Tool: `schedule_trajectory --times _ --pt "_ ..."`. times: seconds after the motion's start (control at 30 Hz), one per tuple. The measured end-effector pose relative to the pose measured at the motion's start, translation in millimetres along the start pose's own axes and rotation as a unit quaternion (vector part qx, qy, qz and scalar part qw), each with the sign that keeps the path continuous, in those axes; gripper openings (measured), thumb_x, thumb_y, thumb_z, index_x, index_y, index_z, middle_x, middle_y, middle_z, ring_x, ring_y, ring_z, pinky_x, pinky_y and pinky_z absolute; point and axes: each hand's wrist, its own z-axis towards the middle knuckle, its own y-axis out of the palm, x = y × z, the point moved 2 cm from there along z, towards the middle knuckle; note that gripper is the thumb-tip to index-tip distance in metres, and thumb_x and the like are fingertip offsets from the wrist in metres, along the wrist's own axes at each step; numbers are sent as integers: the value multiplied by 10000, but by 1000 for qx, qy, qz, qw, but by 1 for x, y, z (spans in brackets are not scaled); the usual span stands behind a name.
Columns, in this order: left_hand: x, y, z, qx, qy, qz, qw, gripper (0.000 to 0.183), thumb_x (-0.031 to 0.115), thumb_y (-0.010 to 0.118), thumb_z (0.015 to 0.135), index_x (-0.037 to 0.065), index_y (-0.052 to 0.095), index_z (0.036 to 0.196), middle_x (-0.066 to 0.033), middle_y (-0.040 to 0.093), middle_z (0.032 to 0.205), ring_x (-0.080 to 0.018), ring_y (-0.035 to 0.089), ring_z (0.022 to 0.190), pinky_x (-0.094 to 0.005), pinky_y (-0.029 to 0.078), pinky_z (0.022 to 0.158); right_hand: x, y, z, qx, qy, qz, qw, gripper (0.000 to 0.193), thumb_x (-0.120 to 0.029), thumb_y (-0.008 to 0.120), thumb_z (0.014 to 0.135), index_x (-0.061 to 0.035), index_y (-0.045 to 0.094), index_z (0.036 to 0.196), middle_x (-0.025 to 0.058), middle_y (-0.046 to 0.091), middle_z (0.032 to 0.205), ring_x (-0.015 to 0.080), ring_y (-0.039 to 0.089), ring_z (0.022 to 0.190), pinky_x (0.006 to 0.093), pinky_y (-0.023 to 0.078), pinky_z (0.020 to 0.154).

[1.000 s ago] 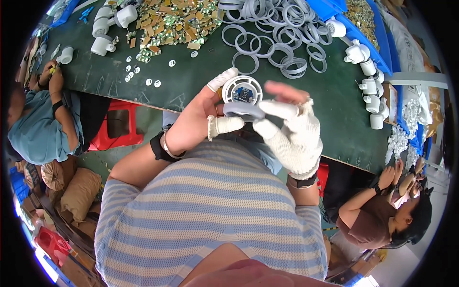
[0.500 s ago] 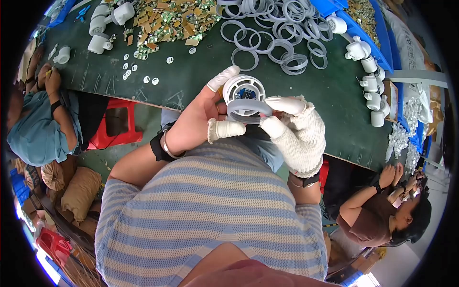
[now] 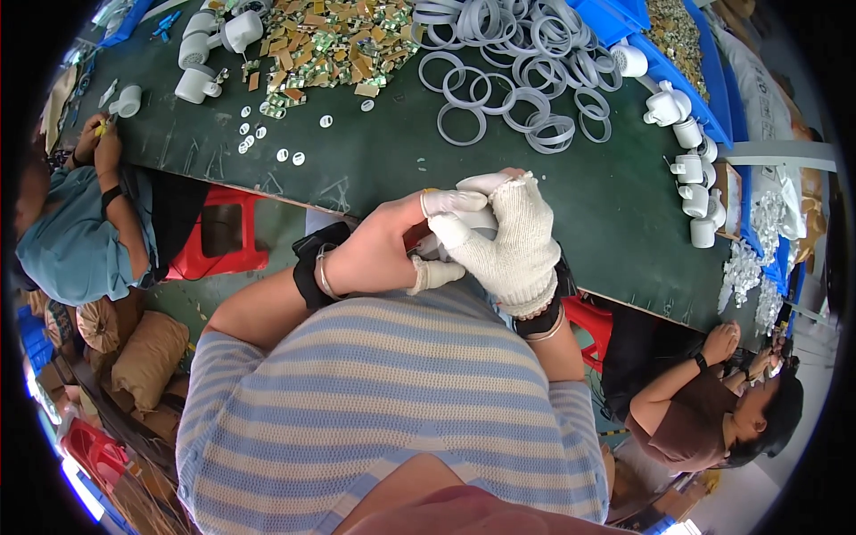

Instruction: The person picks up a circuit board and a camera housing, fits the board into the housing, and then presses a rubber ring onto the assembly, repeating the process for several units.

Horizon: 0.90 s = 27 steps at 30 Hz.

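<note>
Green table, grey rings heaped, red stools beside; hands grip white part.

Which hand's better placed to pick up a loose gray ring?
Right, I'd say: the right hand sits nearer the gray rings, while the left hand is farther left. Both hold the white part.

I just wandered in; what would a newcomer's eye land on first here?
Probably the big tangle of grey rings on the far side of the green table, with a heap of small green and tan boards to its left. Nearer, in the middle, the left hand and the gloved right hand are cupped around a white part that they mostly hide.
</note>
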Motion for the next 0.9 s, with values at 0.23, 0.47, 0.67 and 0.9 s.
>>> schedule_trajectory --times 0.23,0.47,0.67,0.9 --pt "24 -45 11 70 -13 234 970 684 150 899 807 126 584 1414 -67 677 1141 -163 640 882 -313 567 798 35 -32 4 -86 261 95 957 482 -452 749 911 22 739 998 143 697 885 235 690 820 366 539 754" --pt "15 -159 75 143 -116 511 840 359 276 841 879 8 649 1022 -115 694 759 -250 669 631 -374 520 615 96 -52 43 -11 67 -260 963 375 -404 745 929 -58 673 804 125 628 774 360 625 773 442 499 727" --pt "26 -159 52 158 -143 378 901 253 185 788 923 13 662 1059 -69 675 774 -131 605 609 -299 474 582 37 -53 -7 18 -10 -231 973 207 -199 833 776 -185 791 978 50 729 1092 313 643 1095 434 486 947" --pt "8 -160 34 177 -105 341 917 138 53 658 970 38 654 1107 -30 616 799 -107 564 645 -279 466 613 49 -30 -13 27 -41 -245 968 171 -149 851 727 -177 772 876 38 725 1210 347 563 1270 514 447 1057"
